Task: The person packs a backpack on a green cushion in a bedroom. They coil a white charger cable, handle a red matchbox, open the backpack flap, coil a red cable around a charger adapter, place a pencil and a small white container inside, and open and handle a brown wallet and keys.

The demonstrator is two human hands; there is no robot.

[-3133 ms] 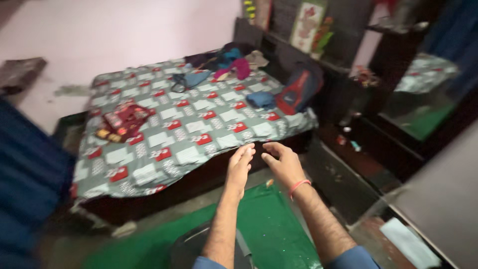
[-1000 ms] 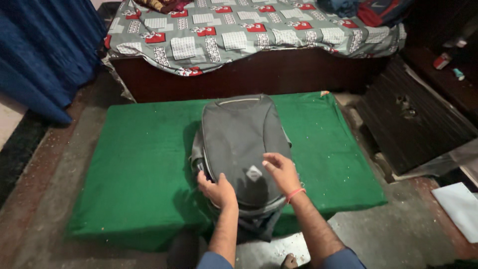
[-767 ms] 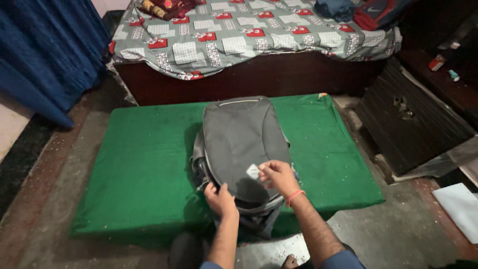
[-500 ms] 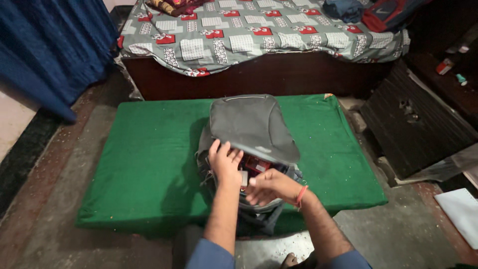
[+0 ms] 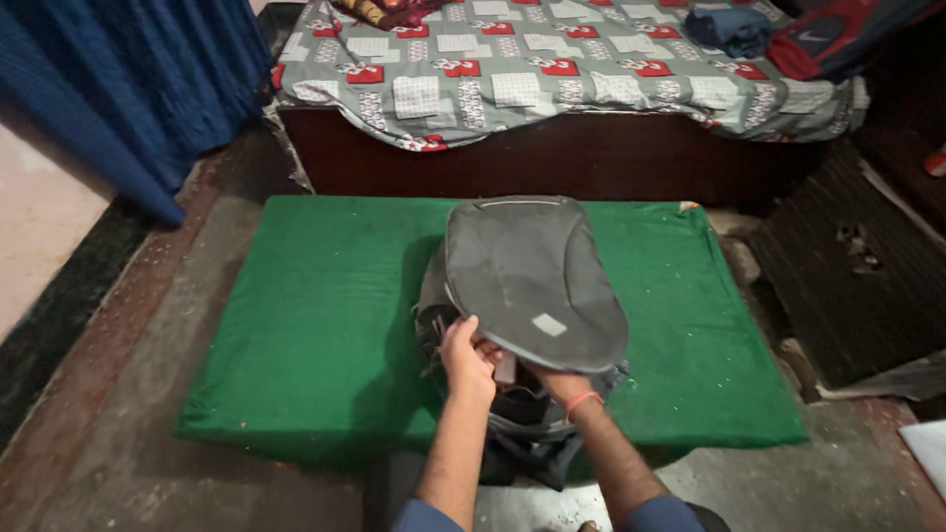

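Half a second ago the right hand lay in plain sight across the mouth of the bag, and the red lining showed; now that hand has gone in under the raised front panel, and the view has tipped slightly so more of the bed shows above.

The grey fabric backpack (image 5: 532, 296) lies flat on the green padded mat (image 5: 315, 325), roughly at the mat's middle and toward its near edge. Its long axis runs from the person toward the wooden bed with the grey-and-red patterned sheet (image 5: 552, 89) — top handle end pointing at the bed, the opened end nearest the person.

The left hand (image 5: 465, 357) grips the edge of the opened flap at the bag's left side, fingers curled over the rim and holding it apart. The right hand (image 5: 554, 378) is mostly hidden beneath the panel; only the wrist with its orange band shows, so whether it is clenched on anything I cannot tell.

By my reading the step in hand is the reach into the main compartment — opening is done. The next move likely calls for the left hand to hold the flap wide while the right works by feel.

A blue curtain (image 5: 128, 89) hangs at left.
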